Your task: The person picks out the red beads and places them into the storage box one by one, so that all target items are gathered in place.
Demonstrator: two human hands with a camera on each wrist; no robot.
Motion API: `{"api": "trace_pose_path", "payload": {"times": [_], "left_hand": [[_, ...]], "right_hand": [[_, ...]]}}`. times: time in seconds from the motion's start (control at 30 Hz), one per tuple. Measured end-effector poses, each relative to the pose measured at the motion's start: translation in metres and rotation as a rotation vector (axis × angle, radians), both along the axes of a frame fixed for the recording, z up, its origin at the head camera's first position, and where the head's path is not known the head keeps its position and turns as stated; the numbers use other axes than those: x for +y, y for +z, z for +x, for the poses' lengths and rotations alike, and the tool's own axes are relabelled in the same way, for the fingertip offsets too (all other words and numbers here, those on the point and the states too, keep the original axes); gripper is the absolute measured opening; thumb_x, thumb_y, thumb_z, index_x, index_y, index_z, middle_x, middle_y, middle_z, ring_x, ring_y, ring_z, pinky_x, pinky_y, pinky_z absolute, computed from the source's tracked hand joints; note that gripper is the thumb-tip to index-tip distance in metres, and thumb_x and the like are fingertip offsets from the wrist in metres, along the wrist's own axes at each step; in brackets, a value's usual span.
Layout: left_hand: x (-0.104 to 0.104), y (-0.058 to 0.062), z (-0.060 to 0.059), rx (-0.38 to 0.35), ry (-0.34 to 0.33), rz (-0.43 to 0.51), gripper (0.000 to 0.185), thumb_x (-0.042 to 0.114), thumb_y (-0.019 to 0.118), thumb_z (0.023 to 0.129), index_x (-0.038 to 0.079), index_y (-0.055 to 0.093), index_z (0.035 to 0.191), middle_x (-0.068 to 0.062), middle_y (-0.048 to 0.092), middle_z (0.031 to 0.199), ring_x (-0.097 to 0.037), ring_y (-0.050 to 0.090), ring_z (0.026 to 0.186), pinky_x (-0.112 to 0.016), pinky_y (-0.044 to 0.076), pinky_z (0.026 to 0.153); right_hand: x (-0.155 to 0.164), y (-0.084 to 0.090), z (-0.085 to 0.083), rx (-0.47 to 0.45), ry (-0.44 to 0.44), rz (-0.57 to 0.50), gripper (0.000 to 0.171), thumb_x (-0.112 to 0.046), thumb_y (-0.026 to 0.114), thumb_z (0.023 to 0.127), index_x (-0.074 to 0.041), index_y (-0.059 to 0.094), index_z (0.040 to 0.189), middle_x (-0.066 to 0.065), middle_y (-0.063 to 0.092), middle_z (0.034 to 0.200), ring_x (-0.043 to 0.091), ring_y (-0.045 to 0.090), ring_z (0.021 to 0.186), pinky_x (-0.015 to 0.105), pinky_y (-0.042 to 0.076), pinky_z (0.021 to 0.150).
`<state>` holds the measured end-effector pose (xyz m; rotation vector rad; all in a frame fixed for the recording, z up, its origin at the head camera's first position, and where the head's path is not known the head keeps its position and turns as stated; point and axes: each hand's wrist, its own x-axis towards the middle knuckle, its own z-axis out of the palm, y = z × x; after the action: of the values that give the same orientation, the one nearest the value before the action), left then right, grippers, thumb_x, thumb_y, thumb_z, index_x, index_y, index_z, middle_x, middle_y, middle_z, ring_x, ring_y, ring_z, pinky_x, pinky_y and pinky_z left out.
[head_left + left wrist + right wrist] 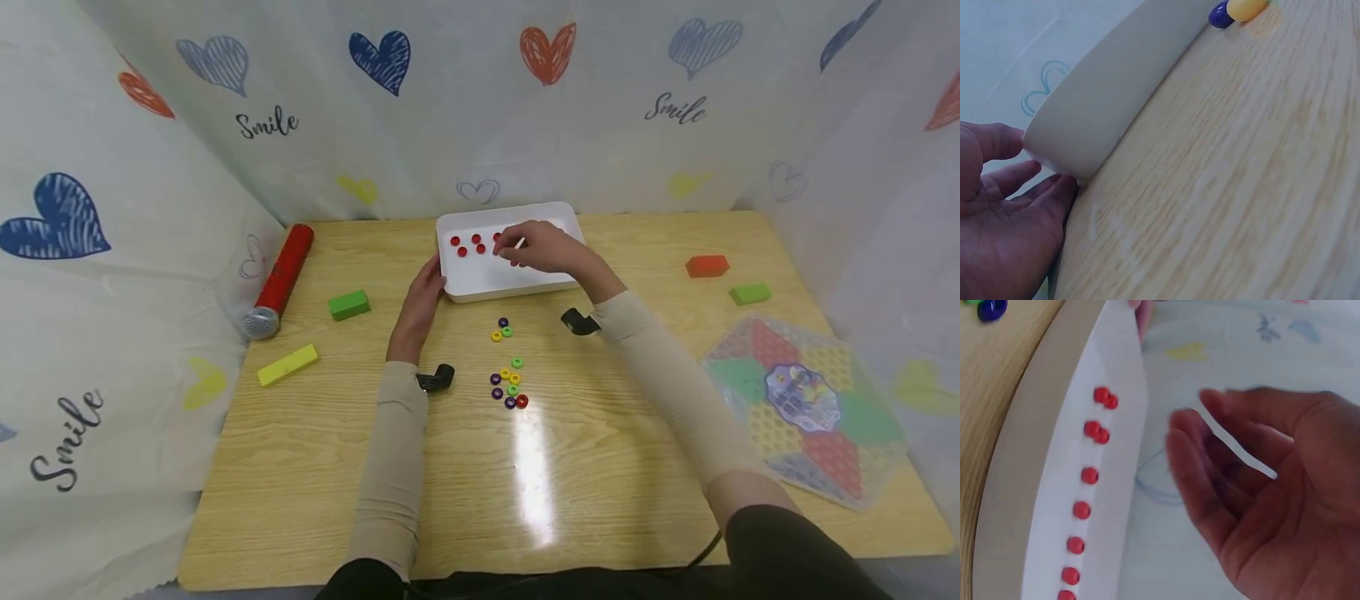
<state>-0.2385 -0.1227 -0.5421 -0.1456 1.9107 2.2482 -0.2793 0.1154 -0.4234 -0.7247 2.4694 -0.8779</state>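
Note:
A white tray point(487, 275) lies at the back of the table with several small red ring beads point(481, 248) in it. At its left end my left hand point(420, 308) holds the edge; in the left wrist view the thumb touches the rim and the fingers lie against the lower side. Over the tray hovers my right hand point(543, 247), fingers loosely bent. The right wrist view shows thumb and fingertips apart, with no bead visible between them, and red beads point(1081, 510) lined up in the tray beside the hand. Some of the tray is hidden under the right hand.
Several purple, yellow and green beads and a red bead point(522, 402) lie mid-table. To the left are a red microphone point(281, 275), a green block point(349, 305) and a yellow block point(288, 365). A red-orange block point(707, 266), green block point(751, 293) and star-patterned board point(810, 408) sit right.

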Motion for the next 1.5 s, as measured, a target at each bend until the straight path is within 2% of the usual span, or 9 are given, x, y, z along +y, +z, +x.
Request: {"api": "trace_pose_path", "payload": {"times": [0.23,0.4,0.53,0.7,0.87,0.97,1.13,1.4,1.5], "left_hand": [[-0.001,0.001,0.002,-0.013,0.015,0.015,0.051,0.011,0.039,0.104,0.016,0.027,0.153,-0.001,0.029,0.157,-0.01,0.028,0.142,-0.03,0.026,0.116],[-0.001,0.001,0.001,-0.015,0.01,0.035,0.052,0.011,0.039,0.104,0.015,0.026,0.153,-0.002,0.027,0.157,-0.011,0.026,0.143,-0.029,0.025,0.117],[0.0,0.001,0.001,-0.014,0.004,0.038,0.051,0.01,0.038,0.104,0.015,0.026,0.153,-0.001,0.027,0.158,-0.011,0.025,0.143,-0.029,0.025,0.117],[-0.001,0.002,0.001,-0.02,0.016,0.015,0.051,0.013,0.04,0.104,0.017,0.027,0.153,0.0,0.029,0.157,-0.009,0.026,0.143,-0.028,0.025,0.117],[-0.001,0.002,0.001,-0.026,0.02,0.008,0.051,0.013,0.041,0.104,0.016,0.027,0.153,-0.001,0.029,0.157,-0.011,0.027,0.143,-0.028,0.025,0.116],[0.0,0.002,0.002,-0.027,0.016,0.012,0.051,0.012,0.04,0.104,0.016,0.027,0.153,-0.001,0.028,0.157,-0.011,0.027,0.143,-0.029,0.026,0.116],[0.001,0.001,0.001,-0.021,0.014,0.005,0.051,0.014,0.04,0.104,0.018,0.028,0.153,0.001,0.03,0.156,-0.01,0.028,0.142,-0.028,0.027,0.116],[0.0,0.002,-0.001,-0.019,0.017,0.006,0.051,0.014,0.041,0.104,0.018,0.028,0.153,0.002,0.03,0.156,-0.008,0.029,0.141,-0.027,0.027,0.115],[-0.001,0.0,0.001,-0.021,0.016,0.012,0.051,0.012,0.04,0.104,0.018,0.028,0.153,0.001,0.03,0.156,-0.009,0.029,0.141,-0.029,0.027,0.115]], "right_hand": [[-0.012,0.003,0.056,-0.091,0.468,0.143,0.02,-0.021,0.059,0.096,-0.011,0.067,0.112,-0.002,0.066,0.1,0.014,0.06,0.091,0.03,0.05,0.079],[-0.019,-0.007,0.09,-0.131,0.606,0.297,0.01,-0.022,0.064,0.093,-0.013,0.067,0.097,-0.006,0.062,0.088,0.01,0.056,0.079,0.027,0.047,0.071],[-0.021,-0.017,0.107,-0.134,0.608,0.413,0.007,-0.02,0.067,0.09,-0.013,0.067,0.094,-0.005,0.062,0.087,0.009,0.053,0.075,0.027,0.048,0.069],[-0.024,-0.025,0.118,-0.092,0.568,0.443,0.009,-0.008,0.07,0.084,-0.011,0.07,0.092,-0.004,0.063,0.085,0.008,0.05,0.07,0.025,0.046,0.065],[-0.028,-0.028,0.128,-0.053,0.543,0.462,0.009,-0.002,0.07,0.082,-0.01,0.066,0.087,-0.007,0.052,0.074,0.008,0.041,0.065,0.023,0.036,0.058],[-0.027,-0.026,0.132,-0.035,0.537,0.44,0.007,-0.001,0.067,0.085,-0.007,0.064,0.087,-0.006,0.045,0.07,0.009,0.036,0.063,0.024,0.032,0.057],[-0.019,-0.022,0.135,-0.003,0.492,0.385,0.012,-0.004,0.064,0.088,-0.013,0.061,0.08,-0.006,0.047,0.068,0.009,0.038,0.061,0.023,0.032,0.055],[-0.008,-0.028,0.139,-0.039,0.475,0.28,0.007,-0.013,0.074,0.084,-0.013,0.07,0.089,-0.008,0.06,0.08,0.009,0.049,0.07,0.025,0.044,0.063],[-0.008,-0.035,0.143,-0.024,0.487,0.265,0.006,-0.013,0.074,0.084,-0.014,0.069,0.084,-0.01,0.058,0.077,0.007,0.048,0.069,0.023,0.043,0.062]]}}
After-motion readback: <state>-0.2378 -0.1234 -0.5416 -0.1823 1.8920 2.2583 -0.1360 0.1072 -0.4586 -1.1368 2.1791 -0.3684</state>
